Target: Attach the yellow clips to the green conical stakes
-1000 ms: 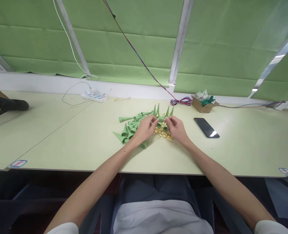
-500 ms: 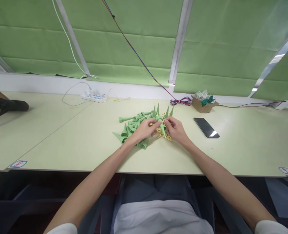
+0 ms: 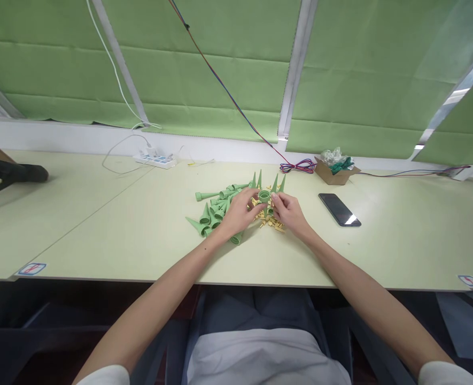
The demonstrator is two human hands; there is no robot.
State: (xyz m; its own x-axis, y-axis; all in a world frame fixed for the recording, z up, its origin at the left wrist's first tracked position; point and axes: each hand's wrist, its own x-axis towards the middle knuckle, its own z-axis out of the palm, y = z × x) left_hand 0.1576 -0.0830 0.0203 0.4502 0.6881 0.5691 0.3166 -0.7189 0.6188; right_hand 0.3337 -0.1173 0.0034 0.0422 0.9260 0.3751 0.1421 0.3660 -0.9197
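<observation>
A hollow green plastic spike (image 3: pixel 264 196) is between my hands, its round open end turned up toward me. On its left side, my left hand (image 3: pixel 240 212) curls with thumb and fingertips at the rim. My right hand (image 3: pixel 291 212) pinches the opposite side of the rim. Beside and partly under my left hand lies a pile of similar green spikes (image 3: pixel 219 206). Several more spikes (image 3: pixel 281 183) stand point up just beyond my hands. Small yellow plastic pieces (image 3: pixel 274 223) are scattered below the held spike, partly hidden by my fingers.
A black phone (image 3: pixel 339 209) lies to the right. Behind it, a small cardboard box (image 3: pixel 332 174) holds clear plastic and something green, next to a coiled red and blue cable (image 3: pixel 297 167). A white power strip (image 3: pixel 155 159) sits back left. A black object (image 3: pixel 15 172) juts in at far left.
The held spike has turned: its point faced me before, and now its open round end does. My left hand's fingers have spread wider around it, while my right hand has barely moved.
</observation>
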